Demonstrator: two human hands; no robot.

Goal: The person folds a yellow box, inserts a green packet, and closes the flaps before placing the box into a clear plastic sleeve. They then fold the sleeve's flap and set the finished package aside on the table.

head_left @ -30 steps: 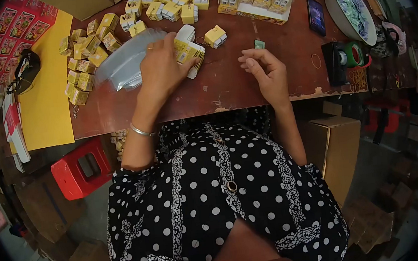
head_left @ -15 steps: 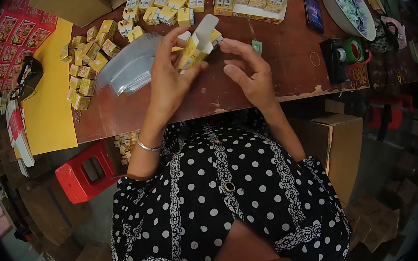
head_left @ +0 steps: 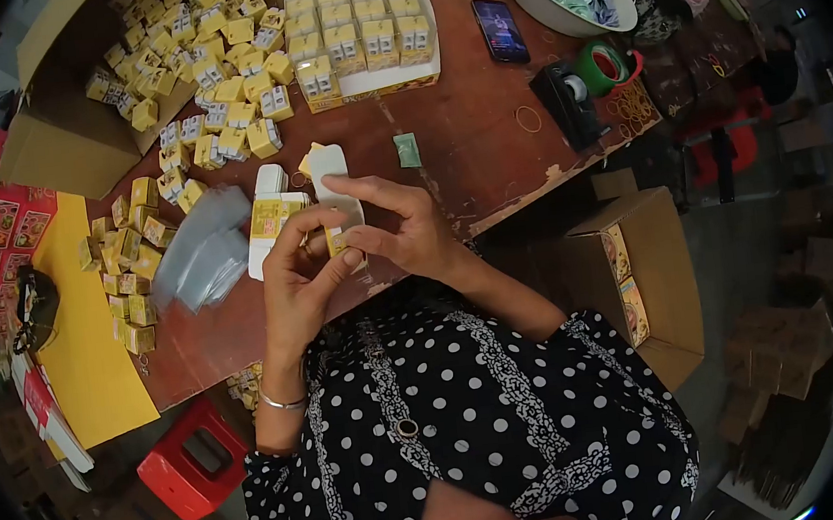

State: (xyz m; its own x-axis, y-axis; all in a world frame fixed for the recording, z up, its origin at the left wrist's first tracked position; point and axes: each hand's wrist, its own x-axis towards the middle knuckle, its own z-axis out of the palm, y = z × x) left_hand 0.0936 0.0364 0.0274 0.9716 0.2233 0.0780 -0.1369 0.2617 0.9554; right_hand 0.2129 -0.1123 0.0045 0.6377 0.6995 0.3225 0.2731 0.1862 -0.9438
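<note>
The right hand (head_left: 413, 225), partly spread, grip unclear, is now meeting the small carton (head_left: 331, 168) the left hand (head_left: 296, 282) is pinching over the table (head_left: 486, 153); printed cartons (head_left: 268, 220) and clear sheets (head_left: 201, 256) are lying leftward, yellow boxes (head_left: 234, 87) beyond.

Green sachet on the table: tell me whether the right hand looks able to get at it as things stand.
Probably yes: the green sachet lies just beyond the right hand, with only bare tabletop visible between them, though that hand would likely have to leave the open carton.
</note>
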